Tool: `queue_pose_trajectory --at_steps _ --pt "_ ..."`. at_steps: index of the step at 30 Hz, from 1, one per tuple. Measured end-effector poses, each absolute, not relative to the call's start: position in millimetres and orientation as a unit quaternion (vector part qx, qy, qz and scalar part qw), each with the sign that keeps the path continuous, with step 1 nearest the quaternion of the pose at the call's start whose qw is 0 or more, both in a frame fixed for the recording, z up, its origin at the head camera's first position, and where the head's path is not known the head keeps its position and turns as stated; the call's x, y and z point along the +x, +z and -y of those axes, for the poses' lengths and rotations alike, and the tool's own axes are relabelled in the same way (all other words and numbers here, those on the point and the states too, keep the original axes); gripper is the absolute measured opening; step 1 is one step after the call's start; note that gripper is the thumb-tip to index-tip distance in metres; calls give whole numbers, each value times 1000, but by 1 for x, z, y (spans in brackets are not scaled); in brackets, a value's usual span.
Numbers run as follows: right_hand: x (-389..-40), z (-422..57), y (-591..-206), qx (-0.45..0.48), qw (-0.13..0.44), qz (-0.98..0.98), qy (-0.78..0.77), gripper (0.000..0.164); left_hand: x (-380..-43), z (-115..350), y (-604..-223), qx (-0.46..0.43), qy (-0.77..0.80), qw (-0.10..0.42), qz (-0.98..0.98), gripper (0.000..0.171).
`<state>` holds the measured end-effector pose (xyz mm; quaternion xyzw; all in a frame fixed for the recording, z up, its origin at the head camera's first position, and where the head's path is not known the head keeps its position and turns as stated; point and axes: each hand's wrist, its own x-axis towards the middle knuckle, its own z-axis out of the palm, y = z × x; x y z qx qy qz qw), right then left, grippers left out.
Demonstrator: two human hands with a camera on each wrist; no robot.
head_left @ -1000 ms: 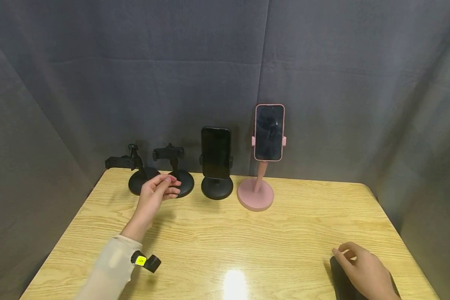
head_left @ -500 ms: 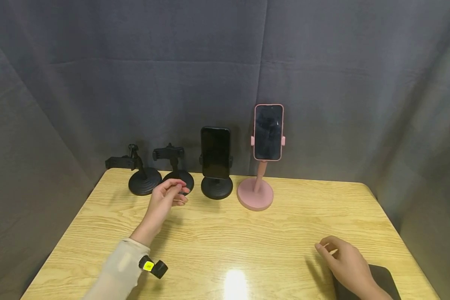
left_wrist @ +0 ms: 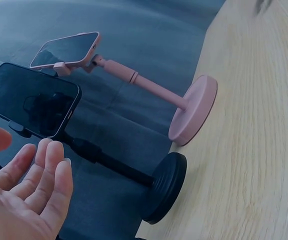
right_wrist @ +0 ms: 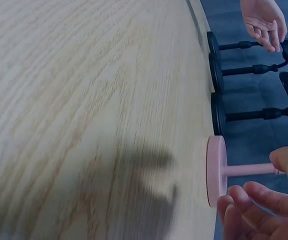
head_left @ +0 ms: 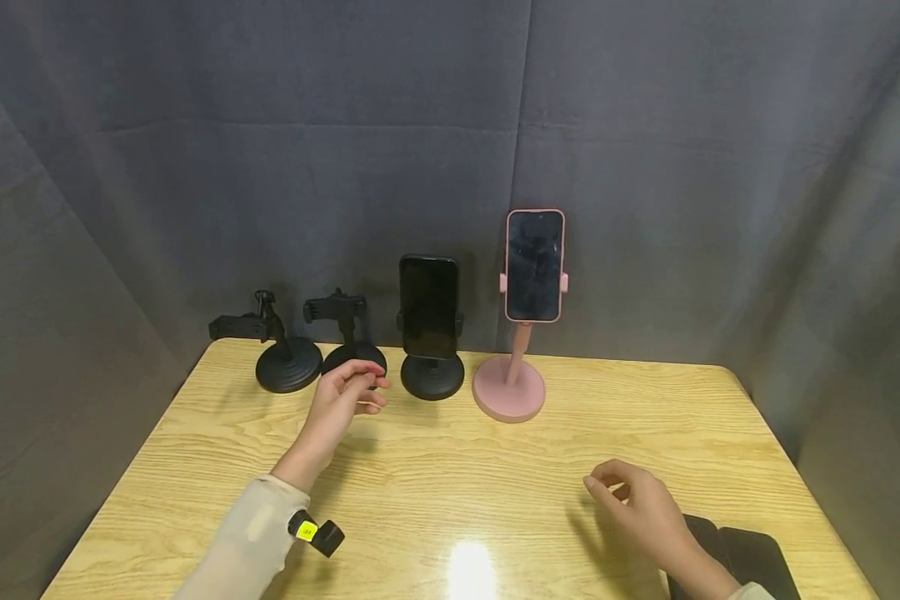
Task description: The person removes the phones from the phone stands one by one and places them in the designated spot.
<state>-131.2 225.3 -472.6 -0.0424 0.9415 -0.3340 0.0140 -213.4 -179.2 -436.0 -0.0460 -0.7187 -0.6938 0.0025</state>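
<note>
- Hovering above the wooden table [head_left: 450, 483], the left hand [head_left: 337, 402] has its fingers loosely bent; the left wrist view shows thumb and fingers apart, with only air between them.
- Just beyond those fingers stands the nearest black stand [head_left: 334, 309], its clamp in plain sight and its round base partly hidden by the hand.
- Left of the left hand and a little farther off, the outer black stand [head_left: 288, 367] has its clamp reaching out to the side.
- Right of the left hand, near its fingertips, the third black stand [head_left: 432, 382] holds a black phone [head_left: 429, 307] upright.
- Over the table too, the right hand [head_left: 640, 510] has its fingers curved and its thumb apart from them, around air.
- Beyond the right hand and to its left, the pink stand [head_left: 509, 393] carries a pink-cased phone [head_left: 535, 265], higher than the black one.
- Nearer the person than the right hand, two dark flat slabs [head_left: 757, 562] lie side by side, the right forearm covering part of one.
- Behind the left hand, a pale sleeve [head_left: 243, 537] bears a black device with a yellow label [head_left: 307, 530].
- Farthest from both hands hangs a grey curtain [head_left: 645, 167].
</note>
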Motion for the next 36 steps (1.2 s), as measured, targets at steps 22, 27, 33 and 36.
queue_pose_trajectory --at_steps 22,27,33,36 --pt "-155 -188 -477 -68 22 -910 -409 24 -223 175 -432 -50 -696 5 716 27" --pt "-162 -183 -477 -83 19 -904 -420 26 -225 176 -432 -45 -695 3 717 29" --pt "-170 -172 -474 -99 14 -896 -432 28 -227 176 -430 -44 -699 6 714 29" --pt "-172 -166 -472 -98 14 -893 -439 28 -229 175 -429 -47 -701 9 712 29"
